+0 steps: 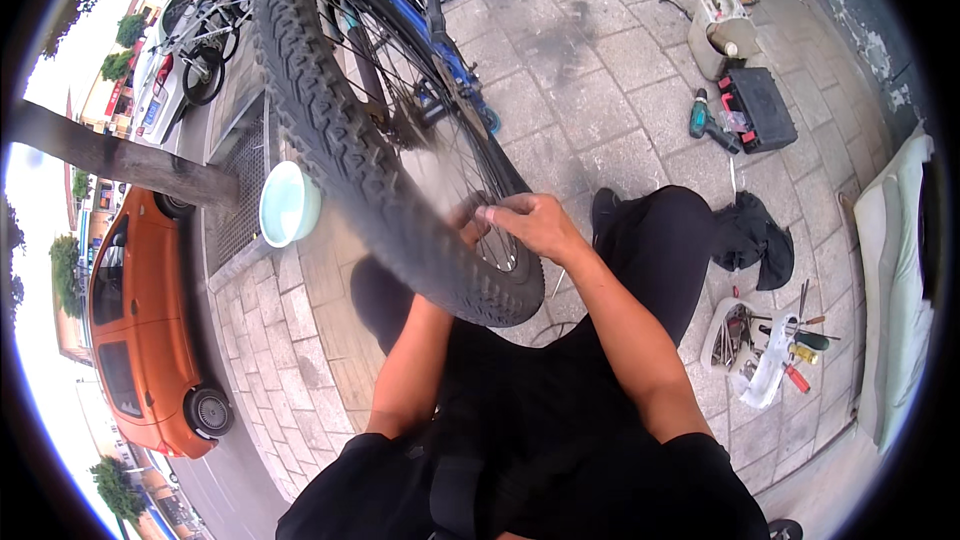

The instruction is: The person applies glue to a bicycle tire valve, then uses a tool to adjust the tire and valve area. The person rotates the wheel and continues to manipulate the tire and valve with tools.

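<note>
A bicycle wheel with a knobbly black tyre stands in front of me, its spokes running to a hub with sprockets. It belongs to a bicycle with a blue frame. My right hand reaches in from the right side at the rim's lower inner edge, thumb and fingers pinched together among the spokes. What lies in that pinch is too small to make out. On the other side of the wheel, my left hand comes up close to the right fingertips; spokes and tyre cover most of it, and its fingers are blurred.
A pale green basin stands left of the wheel, near a tree trunk. On the paving to the right are a cordless drill, a black toolbox, a cut-open plastic jug, a black cloth and a tool tray.
</note>
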{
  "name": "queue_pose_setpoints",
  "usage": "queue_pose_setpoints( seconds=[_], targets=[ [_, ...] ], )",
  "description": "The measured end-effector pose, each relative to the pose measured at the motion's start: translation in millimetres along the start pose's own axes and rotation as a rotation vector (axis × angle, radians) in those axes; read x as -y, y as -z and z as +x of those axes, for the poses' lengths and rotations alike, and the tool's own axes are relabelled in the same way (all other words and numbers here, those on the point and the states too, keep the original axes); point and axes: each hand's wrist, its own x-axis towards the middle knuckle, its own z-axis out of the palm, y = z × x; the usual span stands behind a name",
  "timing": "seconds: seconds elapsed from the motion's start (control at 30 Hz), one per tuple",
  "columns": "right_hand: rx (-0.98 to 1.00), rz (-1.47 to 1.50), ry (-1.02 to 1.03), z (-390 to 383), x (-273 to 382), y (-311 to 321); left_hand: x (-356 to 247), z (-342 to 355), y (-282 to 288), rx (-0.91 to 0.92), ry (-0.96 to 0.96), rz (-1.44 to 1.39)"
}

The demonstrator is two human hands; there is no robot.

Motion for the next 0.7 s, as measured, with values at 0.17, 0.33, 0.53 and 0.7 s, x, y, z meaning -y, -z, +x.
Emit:
queue_pose_setpoints(
  seconds=[0.17,0.33,0.53,0.7],
  targets=[
    [0.074,0.183,-0.064,14.7,-16.5,2.6,-51.9,-6.6,-33.4,-0.023,0.173,-0.118],
    [-0.037,0.138,0.005,6.8,-15.1,3.5,-42.3,-8.1,-36.1,-0.103,0.063,0.132],
    [0.135,0.25,-0.141,-10.1,25.2,18.0,-106.2,-39.2,-60.7,-0.013,0.213,-0.224],
    [0.195,0.215,-0.15,-27.3,59.7,5.7,-56.5,-35.8,-29.0,0.032,0.241,-0.253]
  ],
)
